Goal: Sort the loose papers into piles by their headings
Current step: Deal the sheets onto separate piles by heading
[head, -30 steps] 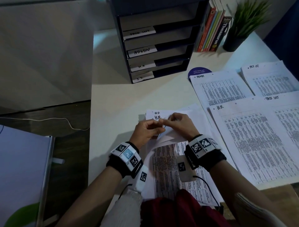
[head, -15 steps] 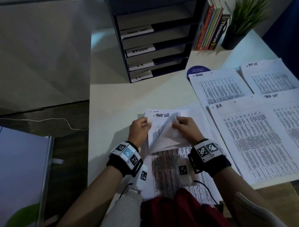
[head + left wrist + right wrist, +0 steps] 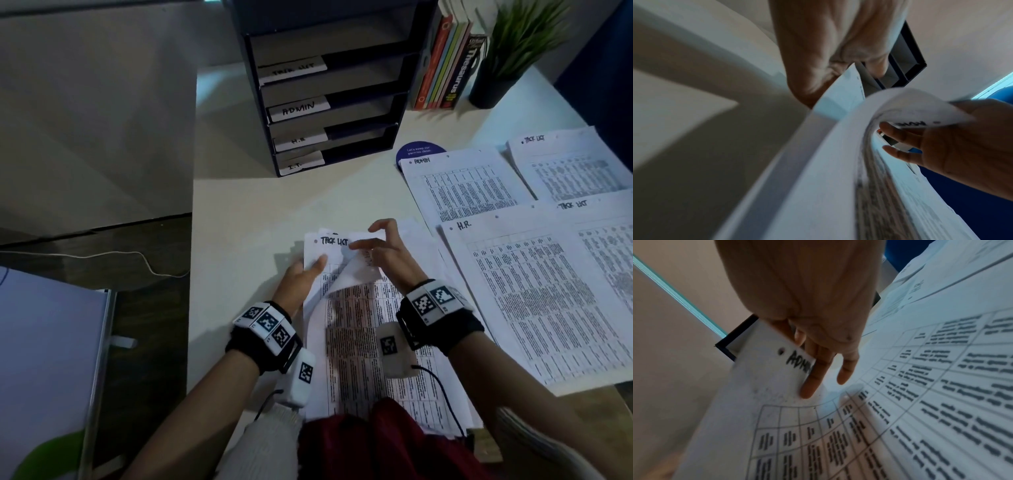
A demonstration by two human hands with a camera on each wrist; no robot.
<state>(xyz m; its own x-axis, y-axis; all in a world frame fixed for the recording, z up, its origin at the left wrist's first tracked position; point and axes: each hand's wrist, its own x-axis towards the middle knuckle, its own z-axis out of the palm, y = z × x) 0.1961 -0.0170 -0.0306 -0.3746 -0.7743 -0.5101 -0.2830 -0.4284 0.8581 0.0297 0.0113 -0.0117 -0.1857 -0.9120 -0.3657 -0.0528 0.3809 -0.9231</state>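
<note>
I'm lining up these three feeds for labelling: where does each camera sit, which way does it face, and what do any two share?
Head: worn on the head, facing forward and down at the desk; both forearms, left hand and right hand show.
Left wrist: looks along the left hand over the curled sheet; the right hand also shows.
Right wrist: looks along the right hand at the ADMIN sheet.
Shared: both wrist views show the right hand and the dark paper tray.
</note>
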